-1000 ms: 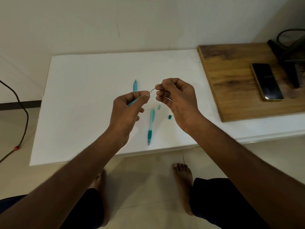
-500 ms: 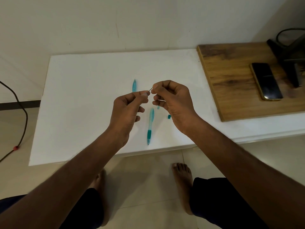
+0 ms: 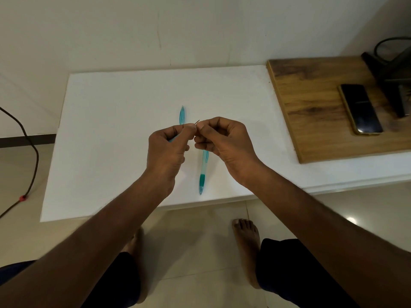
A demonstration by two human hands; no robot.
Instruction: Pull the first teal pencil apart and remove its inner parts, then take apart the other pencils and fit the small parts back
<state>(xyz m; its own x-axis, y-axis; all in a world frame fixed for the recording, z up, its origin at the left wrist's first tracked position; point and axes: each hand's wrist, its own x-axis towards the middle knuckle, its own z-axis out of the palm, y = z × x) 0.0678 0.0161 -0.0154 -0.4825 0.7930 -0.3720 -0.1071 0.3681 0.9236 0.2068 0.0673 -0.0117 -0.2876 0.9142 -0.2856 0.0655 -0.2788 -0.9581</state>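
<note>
Above the worktop's [image 3: 111, 130] near edge, left hand [image 3: 168, 150] grips teal pen part [image 3: 172, 138], right hand [image 3: 222, 138] pinches thin refill [image 3: 197, 122]; best kept aligned, fed slowly; pen barrel [image 3: 203, 168] lies below.

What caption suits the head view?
Both hands, left and right, pinch a thin refill above a teal pen barrel.

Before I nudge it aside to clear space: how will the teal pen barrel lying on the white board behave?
The pen barrel looks round and slim, so it would probably roll sideways. Thin translucent plastic suggests it is light. The board looks smooth, so it may skid.
</note>
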